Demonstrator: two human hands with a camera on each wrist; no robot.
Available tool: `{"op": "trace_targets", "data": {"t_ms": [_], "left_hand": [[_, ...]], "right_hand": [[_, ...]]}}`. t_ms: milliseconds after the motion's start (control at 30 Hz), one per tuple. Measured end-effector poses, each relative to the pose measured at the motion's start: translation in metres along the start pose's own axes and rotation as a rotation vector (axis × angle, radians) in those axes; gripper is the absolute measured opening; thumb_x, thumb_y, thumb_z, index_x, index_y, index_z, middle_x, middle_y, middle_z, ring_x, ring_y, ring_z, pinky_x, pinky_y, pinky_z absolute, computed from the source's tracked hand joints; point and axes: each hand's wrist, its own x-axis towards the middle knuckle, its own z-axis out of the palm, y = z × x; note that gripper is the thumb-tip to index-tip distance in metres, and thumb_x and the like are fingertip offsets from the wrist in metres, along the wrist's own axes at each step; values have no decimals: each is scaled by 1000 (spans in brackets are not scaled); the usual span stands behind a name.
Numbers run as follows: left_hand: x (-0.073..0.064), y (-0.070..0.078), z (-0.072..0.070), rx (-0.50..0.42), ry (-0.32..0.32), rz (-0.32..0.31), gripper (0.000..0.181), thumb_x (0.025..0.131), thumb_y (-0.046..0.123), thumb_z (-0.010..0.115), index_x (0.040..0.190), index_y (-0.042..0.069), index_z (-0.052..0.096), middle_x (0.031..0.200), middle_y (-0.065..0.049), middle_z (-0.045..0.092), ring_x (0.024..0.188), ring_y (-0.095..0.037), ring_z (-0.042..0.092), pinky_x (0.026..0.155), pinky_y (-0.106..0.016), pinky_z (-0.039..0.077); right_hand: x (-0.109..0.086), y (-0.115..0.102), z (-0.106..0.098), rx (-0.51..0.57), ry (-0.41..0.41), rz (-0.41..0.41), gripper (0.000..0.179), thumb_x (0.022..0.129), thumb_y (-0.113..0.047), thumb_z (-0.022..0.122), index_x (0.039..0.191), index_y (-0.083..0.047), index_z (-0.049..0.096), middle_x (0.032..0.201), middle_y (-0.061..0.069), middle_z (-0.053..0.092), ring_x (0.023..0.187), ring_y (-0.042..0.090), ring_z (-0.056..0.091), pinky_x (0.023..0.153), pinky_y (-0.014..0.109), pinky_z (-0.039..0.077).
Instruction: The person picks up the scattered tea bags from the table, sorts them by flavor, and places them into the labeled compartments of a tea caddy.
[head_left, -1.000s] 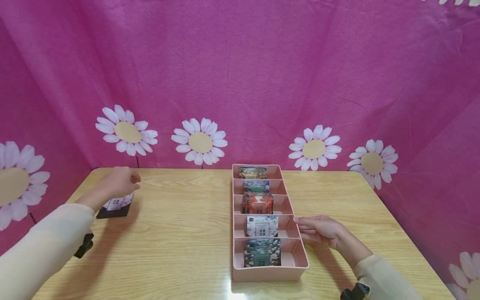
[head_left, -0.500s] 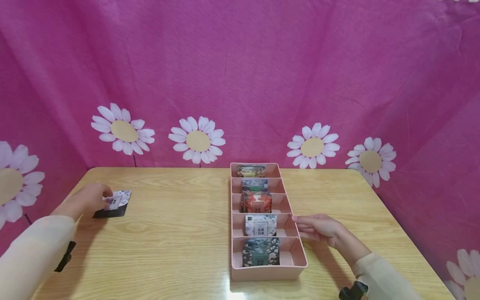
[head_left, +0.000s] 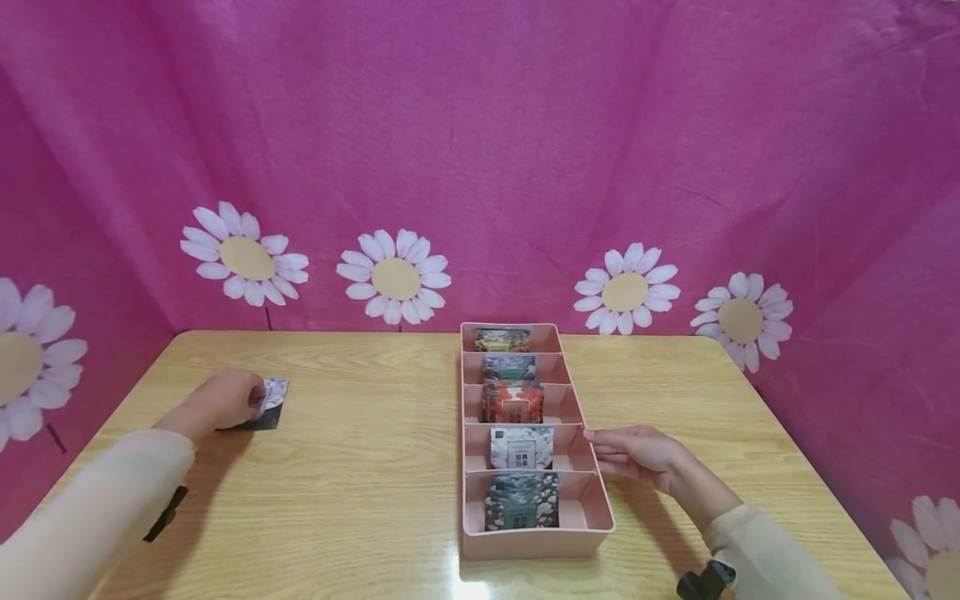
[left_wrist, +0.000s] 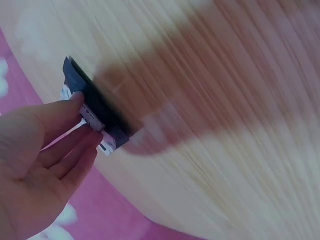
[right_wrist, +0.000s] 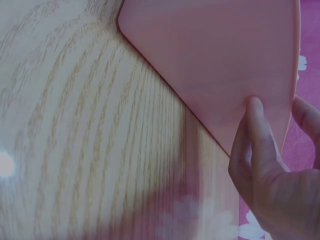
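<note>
My left hand [head_left: 222,400] pinches a tea sachet [head_left: 274,392] at the left of the table. In the left wrist view, the thumb and fingertips grip the sachet [left_wrist: 95,107] by its white printed face, its dark side toward the table. To the right stands a long pink divided box [head_left: 536,546] with tea sachets in its compartments. Beside its right wall is my right hand [head_left: 641,454], thumb at the rim. The right wrist view has a straight finger [right_wrist: 256,112] touching the outer wall [right_wrist: 210,55]; the other fingertips are partly hidden.
The front compartment holds a dark green sachet [head_left: 521,504], and the one behind it a white sachet [head_left: 522,450]. Farther back are a red sachet [head_left: 513,406], a blue-green one [head_left: 510,368] and a yellowish one [head_left: 502,340]. A pink flowered cloth [head_left: 480,167] hangs behind the wooden table [head_left: 352,450].
My left hand came down from above the sachet, took hold of it and shifted it slightly to the right. My right hand has stayed at the box.
</note>
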Motion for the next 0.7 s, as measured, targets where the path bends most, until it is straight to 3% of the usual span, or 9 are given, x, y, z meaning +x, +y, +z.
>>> {"op": "trace_targets", "data": {"t_ms": [167,467,533,700], "left_hand": [[8,38,8,-7,53,114,15,76,8,75,85,-1,68,76,-6,64,70,-17,53,70,-39,49],[10,119,20,-18,8,212,17,79,14,77,88,2,68,74,-1,61,67,-11,47,62,-28,44],[6,132,22,-24,18,230,16,78,13,77,85,3,67,72,-1,60,65,-10,46,60,-26,42],[0,154,25,-63,38,194,16,77,13,79,81,3,67,74,-3,61,66,-12,48,61,-29,45]], "right_hand": [[1,2,-1,24,-38,-19,24,91,-21,65,103,-1,69,91,0,75,85,6,70,80,24,57],[0,2,-2,20,-50,-25,24,91,-22,65,102,-2,70,92,0,74,87,6,70,81,24,57],[0,1,-1,13,-34,-16,28,91,-23,66,105,0,69,92,0,75,86,7,70,81,25,57],[-1,-1,0,4,1,13,38,90,-26,67,112,6,66,93,2,75,85,8,71,80,25,57]]}}
